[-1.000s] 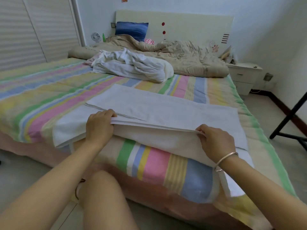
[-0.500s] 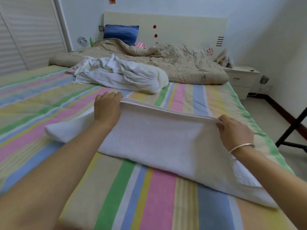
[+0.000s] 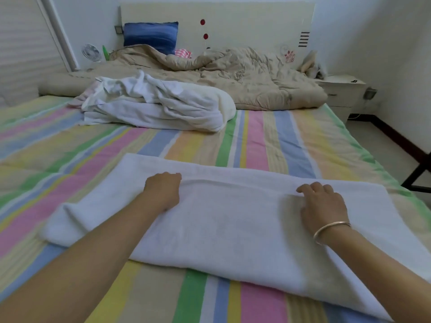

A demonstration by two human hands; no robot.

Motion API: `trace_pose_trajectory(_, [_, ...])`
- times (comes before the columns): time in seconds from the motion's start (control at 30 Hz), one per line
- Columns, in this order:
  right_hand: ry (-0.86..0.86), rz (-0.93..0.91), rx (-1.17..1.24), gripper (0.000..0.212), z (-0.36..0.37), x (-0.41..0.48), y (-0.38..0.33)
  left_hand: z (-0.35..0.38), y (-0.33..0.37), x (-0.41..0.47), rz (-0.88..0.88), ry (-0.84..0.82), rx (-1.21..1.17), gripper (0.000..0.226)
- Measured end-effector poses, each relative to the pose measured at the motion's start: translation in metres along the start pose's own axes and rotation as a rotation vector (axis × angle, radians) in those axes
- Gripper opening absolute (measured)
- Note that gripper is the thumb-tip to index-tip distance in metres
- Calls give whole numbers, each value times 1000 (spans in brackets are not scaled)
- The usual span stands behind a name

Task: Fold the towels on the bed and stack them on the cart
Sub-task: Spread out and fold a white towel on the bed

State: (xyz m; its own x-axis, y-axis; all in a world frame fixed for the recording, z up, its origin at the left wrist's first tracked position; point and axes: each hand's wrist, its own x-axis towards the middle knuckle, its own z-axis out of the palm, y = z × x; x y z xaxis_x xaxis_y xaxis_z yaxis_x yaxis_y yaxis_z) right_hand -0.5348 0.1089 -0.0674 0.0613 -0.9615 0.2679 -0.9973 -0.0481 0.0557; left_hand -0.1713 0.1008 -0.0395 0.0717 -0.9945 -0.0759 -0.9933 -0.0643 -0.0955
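Left hand (image 3: pixel 163 191) fingertips buried in folded towel (image 3: pixel 233 224).

Towel (image 3: pixel 233 220) soft matt terry cloth; bangle (image 3: pixel 331 229) shiny metal; bedsheet (image 3: pixel 256 141) matt woven cloth

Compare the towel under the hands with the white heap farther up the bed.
The towel under the hands lies flat and smooth in a long folded band; the white heap is crumpled and bulky. The towel is pinned by the left hand and right hand; the heap lies untouched. Both are white and rest on the striped sheet.
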Motion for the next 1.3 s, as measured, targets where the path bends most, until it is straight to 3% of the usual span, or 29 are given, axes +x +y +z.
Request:
trace_pose_trajectory(0.1, [91,-209,222,41,-6,-9,-79,-9,-20,-13,80,-141,-299,58])
trace_pose_trajectory(0.2, [73,-405,405,27,-9,-25,-167,-11,-63,-29,99,-37,-489,40])
trace_pose_trajectory(0.23, [26,-444,470,33,-10,-29,-198,-10,-86,-36,80,-7,-513,35])
trace_pose_trajectory(0.3, [-58,-502,544,47,-8,-32,-243,-9,-131,-49,13,-16,-598,46])
trace_pose_trajectory(0.37, [-45,-570,589,52,-8,-29,-274,-1,-175,-58,-90,-20,-695,55])
trace_pose_trajectory(0.43, [-26,-625,634,52,-3,-23,-294,8,-206,-62,-182,6,-853,48])
trace_pose_trajectory(0.53, [-45,-595,662,44,1,-8,-311,21,-223,-66,-243,-46,-1132,34])
trace_pose_trajectory(0.63, [-54,-445,694,48,1,21,-326,30,-223,-62,-244,-61,-1233,25])
trace_pose_trajectory(0.77, [-179,-335,633,54,1,59,-358,39,-221,-50,-344,-27,-1193,30])
trace_pose_trajectory(0.9, [-260,-377,398,41,7,66,-382,50,-222,-41,-371,-44,-1146,39])
trace_pose_trajectory(1.0, [-269,-407,371,42,11,62,-382,59,-222,-39,-305,19,-928,32])
trace_pose_trajectory(1.13, [-297,-431,474,45,10,51,-366,66,-224,-51,-295,79,-695,39])
trace_pose_trajectory(1.3, [-273,-426,629,46,-2,18,-339,43,-196,-69,-320,124,-27,37])
